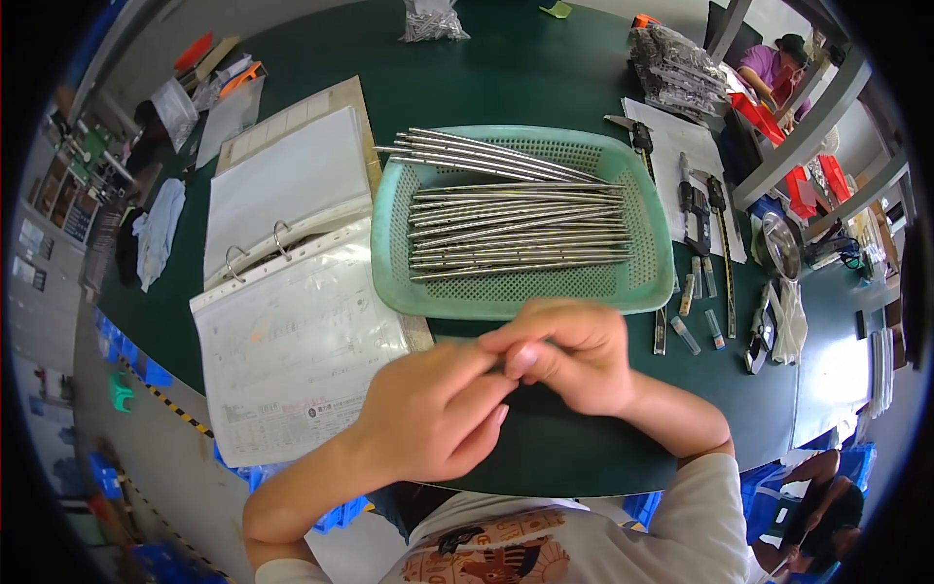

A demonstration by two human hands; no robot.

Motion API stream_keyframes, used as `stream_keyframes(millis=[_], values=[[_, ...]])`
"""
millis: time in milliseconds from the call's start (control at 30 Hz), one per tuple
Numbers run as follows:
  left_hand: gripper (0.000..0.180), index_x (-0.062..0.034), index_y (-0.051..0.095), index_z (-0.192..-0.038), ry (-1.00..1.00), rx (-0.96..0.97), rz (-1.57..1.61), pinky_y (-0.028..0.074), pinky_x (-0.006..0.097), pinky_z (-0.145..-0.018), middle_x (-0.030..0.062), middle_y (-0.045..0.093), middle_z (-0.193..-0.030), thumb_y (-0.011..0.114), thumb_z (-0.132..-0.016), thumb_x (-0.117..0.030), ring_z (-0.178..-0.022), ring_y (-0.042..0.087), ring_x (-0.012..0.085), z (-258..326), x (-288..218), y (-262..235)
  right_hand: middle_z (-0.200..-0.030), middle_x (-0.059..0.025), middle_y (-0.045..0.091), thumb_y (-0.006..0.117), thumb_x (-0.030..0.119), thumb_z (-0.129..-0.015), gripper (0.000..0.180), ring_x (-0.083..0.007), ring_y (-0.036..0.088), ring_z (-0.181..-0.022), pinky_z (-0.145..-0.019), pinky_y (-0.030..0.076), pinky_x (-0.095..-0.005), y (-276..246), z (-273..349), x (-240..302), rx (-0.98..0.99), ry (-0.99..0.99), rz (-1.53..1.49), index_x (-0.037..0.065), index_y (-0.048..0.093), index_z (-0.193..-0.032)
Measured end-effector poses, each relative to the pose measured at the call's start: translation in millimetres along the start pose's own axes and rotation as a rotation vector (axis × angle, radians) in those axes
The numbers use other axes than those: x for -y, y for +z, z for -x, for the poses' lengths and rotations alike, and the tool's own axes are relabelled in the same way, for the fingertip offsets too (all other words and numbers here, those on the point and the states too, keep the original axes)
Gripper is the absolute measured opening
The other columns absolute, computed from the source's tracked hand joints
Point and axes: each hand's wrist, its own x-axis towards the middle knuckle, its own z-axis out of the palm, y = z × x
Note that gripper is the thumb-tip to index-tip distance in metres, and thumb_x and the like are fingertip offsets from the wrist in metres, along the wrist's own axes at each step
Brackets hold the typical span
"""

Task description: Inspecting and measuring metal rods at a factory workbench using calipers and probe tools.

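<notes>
My left hand (pixel 423 414) and my right hand (pixel 579 355) meet in front of a green plastic basket (pixel 394 282), over the table's near edge. Both are closed, fingers curled and fingertips pressed together. Whatever may be between the fingertips is hidden or too small to make out. In the basket lie several thin metal rods (pixel 516 234) with small holes along them. Another bundle of rods (pixel 467 151) rests slantwise over the basket's far left rim.
An open ring binder (pixel 302 321) lies left of the basket. To the right are digital calipers (pixel 720 209), a micrometer (pixel 686 195), small tubes (pixel 684 336) and a white cloth (pixel 790 321). Bagged metal parts (pixel 676 68) sit farther back. Two other people are at the right.
</notes>
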Motion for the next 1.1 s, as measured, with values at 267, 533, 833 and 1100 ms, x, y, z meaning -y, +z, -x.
stream_keyframes(millis=[267,533,833,1100], values=[[0.016,-0.0034,0.060,-0.088,-0.230,0.016,-0.498,0.046,0.037,-0.071,0.0086,0.059,-0.089,0.056,-0.072,-0.002,-0.084,0.055,0.0286,-67.8,98.3,-5.2,-0.062,-0.0047,0.055,0.041,0.024,-0.094,0.033,-0.0072,0.044,-0.045,-0.042,0.034,-0.0170,-71.7,-27.3,47.9,-0.697,-0.335,-0.035,-0.005,0.057,-0.099],[0.024,-0.0003,0.054,-0.104,-0.363,0.368,-0.531,0.044,0.041,-0.076,0.0147,0.055,-0.093,0.049,-0.081,-0.008,-0.087,0.054,0.0316,-80.0,140.3,31.5,-0.066,-0.0056,0.052,0.039,0.019,-0.093,0.031,-0.0088,0.042,-0.051,-0.051,0.035,-0.0192,-89.8,-20.6,66.4,-0.695,-0.378,-0.051,-0.006,0.056,-0.100],[0.008,-0.0003,0.048,-0.083,-0.267,0.395,-0.795,0.047,0.039,-0.066,0.0145,0.052,-0.085,0.051,-0.076,-0.003,-0.079,0.055,0.0297,-80.2,138.4,32.1,-0.067,-0.0056,0.052,0.040,0.018,-0.092,0.031,-0.0081,0.043,-0.053,-0.049,0.034,-0.0180,-88.4,-28.9,59.2,-0.646,-0.301,0.048,-0.007,0.055,-0.101],[0.007,0.0005,0.048,-0.082,-0.225,0.377,-0.685,0.045,0.040,-0.068,0.0139,0.051,-0.083,0.052,-0.078,-0.004,-0.077,0.054,0.0315,-66.2,106.9,15.2,-0.085,-0.0099,0.061,0.046,0.007,-0.086,0.029,-0.0096,0.051,-0.063,-0.062,0.042,-0.0192,-82.3,-32.2,45.7,-0.545,-0.327,0.152,-0.008,0.054,-0.110]])
